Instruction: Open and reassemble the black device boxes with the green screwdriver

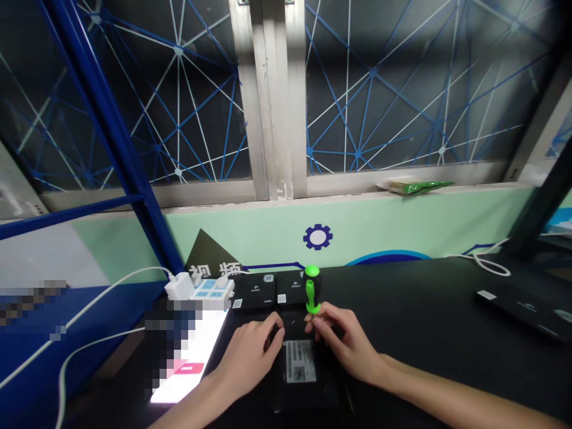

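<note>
A flat black box (308, 390) with a white label (300, 361) lies on the black table in front of me. My left hand (250, 354) rests on its left edge, fingers curled down on the top. My right hand (346, 342) pinches the lower end of a screwdriver with a green and black handle (312, 289). The screwdriver stands upright over the box's far right corner. Its tip is hidden by my fingers.
Two more black boxes (272, 289) lie side by side behind. A white power strip (210, 290) with a plugged adapter and white cables sits at left. A lit phone screen (192, 363) lies beside the box. A dark flat device (527, 307) is at right.
</note>
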The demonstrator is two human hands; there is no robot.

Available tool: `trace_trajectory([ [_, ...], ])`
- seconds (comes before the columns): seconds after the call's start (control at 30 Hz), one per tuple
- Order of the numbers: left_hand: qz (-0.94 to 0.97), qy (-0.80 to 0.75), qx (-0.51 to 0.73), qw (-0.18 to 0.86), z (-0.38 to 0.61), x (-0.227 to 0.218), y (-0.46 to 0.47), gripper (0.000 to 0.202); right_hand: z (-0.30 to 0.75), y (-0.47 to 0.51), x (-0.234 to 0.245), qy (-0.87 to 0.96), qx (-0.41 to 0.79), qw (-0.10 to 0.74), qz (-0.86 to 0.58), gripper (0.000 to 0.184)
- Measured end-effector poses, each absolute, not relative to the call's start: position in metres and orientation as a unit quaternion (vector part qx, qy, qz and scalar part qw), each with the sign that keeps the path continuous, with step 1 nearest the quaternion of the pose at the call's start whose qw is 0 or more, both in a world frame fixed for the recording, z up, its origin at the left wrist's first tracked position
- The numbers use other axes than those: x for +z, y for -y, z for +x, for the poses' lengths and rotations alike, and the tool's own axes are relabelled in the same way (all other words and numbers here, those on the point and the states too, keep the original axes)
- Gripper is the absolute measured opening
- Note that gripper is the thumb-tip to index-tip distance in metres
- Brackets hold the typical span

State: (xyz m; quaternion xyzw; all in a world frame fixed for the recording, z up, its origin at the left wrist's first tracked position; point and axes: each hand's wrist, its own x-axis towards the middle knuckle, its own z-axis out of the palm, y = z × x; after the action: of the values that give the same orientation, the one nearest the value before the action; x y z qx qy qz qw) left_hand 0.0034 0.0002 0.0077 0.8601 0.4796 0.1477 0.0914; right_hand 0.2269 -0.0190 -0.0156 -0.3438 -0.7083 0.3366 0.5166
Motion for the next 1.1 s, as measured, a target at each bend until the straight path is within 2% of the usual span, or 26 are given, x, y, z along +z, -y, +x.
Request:
trace_trajectory([
  [0.17, 0.861, -0.479, 0.145, 0.094, 0.003, 0.008, 0.000, 0.024, 0.225, 0.017, -0.019, 0.705, 0.319, 0.522, -0.357, 0.025],
  [0.43, 0.862, -0.478, 0.144, 0.083, 0.001, 0.006, -0.001, 0.023, 0.223, 0.009, -0.027, 0.600, 0.418, 0.574, -0.370, 0.039],
  [0.67, 0.862, -0.479, 0.145, 0.082, 0.000, 0.002, -0.002, 0.022, 0.225, 0.015, -0.022, 0.646, 0.393, 0.544, -0.364, 0.027],
  [0.93, 0.862, -0.477, 0.145, 0.093, 0.000, 0.002, -0.003, 0.023, 0.225, 0.013, -0.025, 0.665, 0.384, 0.531, -0.358, 0.025],
  [1.1, 0.862, -0.477, 0.143, 0.096, 0.000, 0.002, -0.003, 0.024, 0.224, 0.007, -0.029, 0.599, 0.452, 0.552, -0.364, 0.033],
])
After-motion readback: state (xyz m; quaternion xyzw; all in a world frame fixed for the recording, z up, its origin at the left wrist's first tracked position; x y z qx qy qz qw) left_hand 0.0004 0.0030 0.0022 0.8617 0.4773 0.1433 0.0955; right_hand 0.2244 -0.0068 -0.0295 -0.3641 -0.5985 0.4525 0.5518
